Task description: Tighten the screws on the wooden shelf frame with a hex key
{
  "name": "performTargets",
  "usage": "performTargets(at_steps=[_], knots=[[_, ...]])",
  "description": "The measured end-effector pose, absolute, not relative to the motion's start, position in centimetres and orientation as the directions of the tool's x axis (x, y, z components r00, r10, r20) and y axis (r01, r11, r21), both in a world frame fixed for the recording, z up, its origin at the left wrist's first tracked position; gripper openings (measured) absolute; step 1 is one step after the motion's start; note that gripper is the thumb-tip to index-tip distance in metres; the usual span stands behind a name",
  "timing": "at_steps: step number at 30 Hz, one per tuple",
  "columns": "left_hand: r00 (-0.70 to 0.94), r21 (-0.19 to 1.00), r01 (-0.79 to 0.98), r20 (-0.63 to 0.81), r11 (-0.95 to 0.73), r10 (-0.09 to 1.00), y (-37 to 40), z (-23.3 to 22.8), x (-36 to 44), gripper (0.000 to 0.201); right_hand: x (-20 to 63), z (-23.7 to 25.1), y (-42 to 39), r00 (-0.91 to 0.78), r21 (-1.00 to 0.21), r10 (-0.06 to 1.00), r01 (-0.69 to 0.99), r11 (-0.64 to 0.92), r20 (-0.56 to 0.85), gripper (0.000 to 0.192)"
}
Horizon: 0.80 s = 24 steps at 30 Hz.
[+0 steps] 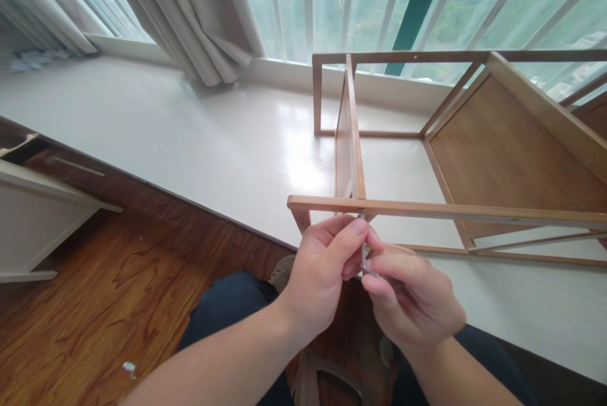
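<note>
A wooden shelf frame (pixel 408 207) lies on its side on a white ledge, its panels standing upright between the rails. Against the near rail, a bolt head (pixel 361 212) shows just above my fingertips. My left hand (pixel 327 260) pinches the upper part of a thin metal hex key (pixel 364 257) close to that bolt. Lower down, my right hand (pixel 412 295) grips the bent end of the same hex key between thumb and fingers. The key's tip is partly hidden by my left fingers, so I cannot tell whether it sits in the bolt.
The white ledge (pixel 227 134) runs below the windows, with a grey curtain (pixel 190 14) hanging at its back. White furniture (pixel 38 216) stands on the wooden floor (pixel 142 292) at left. A small pale item (pixel 128 367) lies on the floor.
</note>
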<state>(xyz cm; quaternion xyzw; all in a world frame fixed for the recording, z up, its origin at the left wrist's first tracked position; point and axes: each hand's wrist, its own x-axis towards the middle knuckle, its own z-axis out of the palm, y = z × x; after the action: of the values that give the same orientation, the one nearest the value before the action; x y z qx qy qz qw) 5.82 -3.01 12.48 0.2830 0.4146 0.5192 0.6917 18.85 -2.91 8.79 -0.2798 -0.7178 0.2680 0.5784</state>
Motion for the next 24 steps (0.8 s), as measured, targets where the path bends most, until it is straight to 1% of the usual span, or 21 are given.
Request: performTargets(at_steps=[4, 14, 20, 24], knots=[[0.093, 0.829, -0.482, -0.273, 0.283, 0.957, -3.0, 12.6, 5.8, 0.041, 18.8, 8.8, -2.9, -0.196, -0.718, 0.713, 0.059, 0.694, 0.673, 0.008], [0.111, 0.828, -0.490, -0.250, 0.272, 0.962, -3.2, 12.8, 5.8, 0.039, 18.5, 8.9, -3.1, -0.194, -0.738, 0.729, 0.031, 0.674, 0.657, 0.011], [0.115, 0.804, -0.530, -0.247, 0.270, 0.962, -3.2, 12.8, 5.8, 0.037, 18.6, 8.1, -3.6, -0.153, -0.793, 0.785, 0.018, 0.609, 0.600, 0.012], [0.144, 0.774, -0.550, -0.282, 0.314, 0.949, -3.2, 12.8, 5.7, 0.037, 18.1, 7.8, -4.4, -0.107, -0.854, 0.848, -0.048, 0.518, 0.520, 0.013]])
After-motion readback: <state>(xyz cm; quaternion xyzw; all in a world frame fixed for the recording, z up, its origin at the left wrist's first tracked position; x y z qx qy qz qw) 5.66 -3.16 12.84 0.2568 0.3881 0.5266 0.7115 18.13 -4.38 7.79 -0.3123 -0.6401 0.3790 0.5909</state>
